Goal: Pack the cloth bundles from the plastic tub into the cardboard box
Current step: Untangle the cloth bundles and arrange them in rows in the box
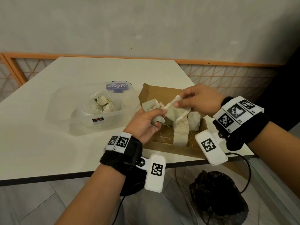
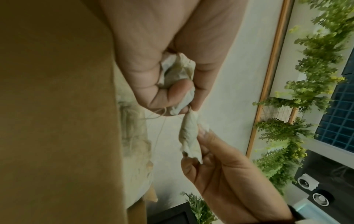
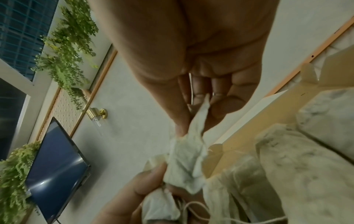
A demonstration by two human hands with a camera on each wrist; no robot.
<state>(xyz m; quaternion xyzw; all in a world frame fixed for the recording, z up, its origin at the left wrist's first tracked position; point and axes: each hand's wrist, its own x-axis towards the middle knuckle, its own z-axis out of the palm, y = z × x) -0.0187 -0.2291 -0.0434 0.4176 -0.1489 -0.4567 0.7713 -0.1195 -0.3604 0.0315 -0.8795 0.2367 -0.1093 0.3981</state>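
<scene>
The left hand (image 1: 143,123) has its fingers curled tight round the lower, bunched end of a pale cloth bundle (image 1: 170,112), with loose string trailing from under the fist. The right hand (image 1: 197,99) pinches the upper edge of the same bundle between thumb and fingertips, so the cloth is stretched between the two hands. The left wrist view shows the bundle (image 2: 188,133) wadded in the left palm and twisted into a narrow strip up to the right hand's fingertips (image 2: 205,136). The right wrist view shows the same pinch from the other side, the cloth (image 3: 188,163) widening as it runs down into the left fist.

The bundle is held in the air over the open cardboard box (image 1: 164,147), which lies on the white table (image 1: 48,143) near its front edge. Inside the box several packed bundles (image 1: 194,121) stand upright side by side toward the right wall, with more pale cloth at the far left corner behind the hands; loose threads lie on the box floor. How many bundles are in the box cannot be told, since the hands cover part of it.

Just left of the box, touching or nearly touching it, sits the clear plastic tub (image 1: 97,120). In it lies a thin clear plastic bag (image 1: 86,109) holding a heap of small tied cloth bundles (image 1: 103,103). A blue label shows at the tub's far wall.

On the floor below the table edge lies a dark plastic bag (image 1: 217,202).
</scene>
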